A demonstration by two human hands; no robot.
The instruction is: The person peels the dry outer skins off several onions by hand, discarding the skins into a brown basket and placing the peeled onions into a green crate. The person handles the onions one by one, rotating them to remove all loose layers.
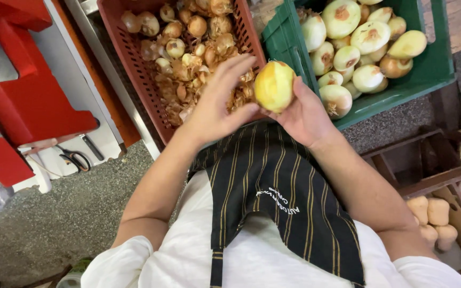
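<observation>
A: Your peeled onion [274,85] sits in the air between the two crates, above your apron [273,186]. Your right hand [304,114] cups it, fingers closed round its far side.

B: And my left hand [217,104]?

A: Fingers spread and loose, only the tips brushing the near side. The bare skin looks slick, so I'd judge it could slip from that one-handed hold and drop into the red crate [134,69] of unpeeled onions and skins, not the green crate [433,66].
</observation>
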